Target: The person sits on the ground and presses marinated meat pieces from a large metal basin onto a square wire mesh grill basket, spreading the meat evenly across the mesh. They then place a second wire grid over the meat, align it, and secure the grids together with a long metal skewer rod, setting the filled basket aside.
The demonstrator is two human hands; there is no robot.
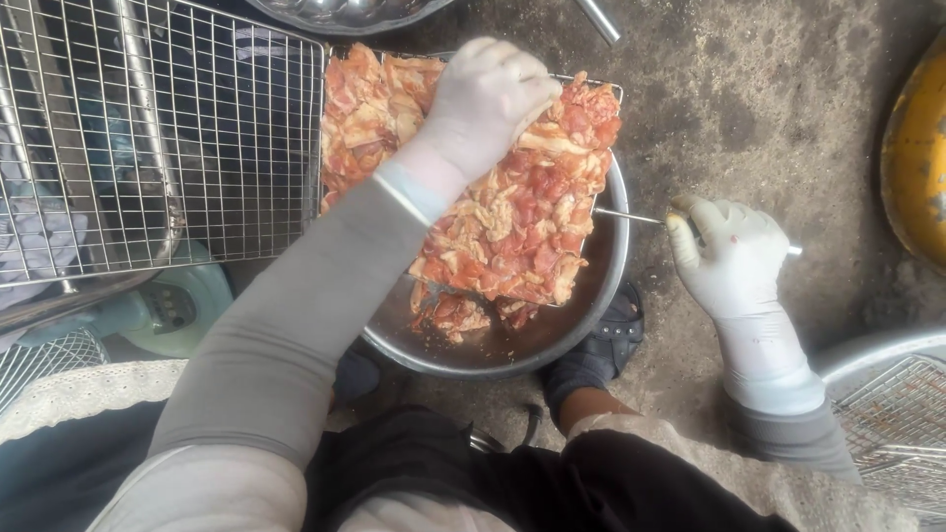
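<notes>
We see our left hand (pixel 490 99), in a white glove, pressed flat with fingers spread on the marinated meat slices (pixel 512 212) that cover a wire grill rack (pixel 603 91); it grasps nothing, only pushes down on the meat. The rack sits tilted across the top of a round metal basin (pixel 601 286), which we take as our landmark. A few more reddish slices lie inside the basin, under the near edge of the rack.

Just right of the basin our right hand (pixel 724 256), also gloved white, is clenched around the thin metal handle (pixel 631 216) that runs out from the rack over the basin's rim.

Left of the basin an open wire grid (pixel 158 128) lies spread out, touching the rack's left edge. Below that grid, near the basin's left side, stands a pale green fan base (pixel 168 310). Behind the basin part of a steel bowl (pixel 345 12) shows. Far right of the basin we see a yellow container (pixel 916 158), and nearer us on that side another wire rack (pixel 897 424). A dark sandal (pixel 601 350) touches the ground just under the basin's near right rim.
</notes>
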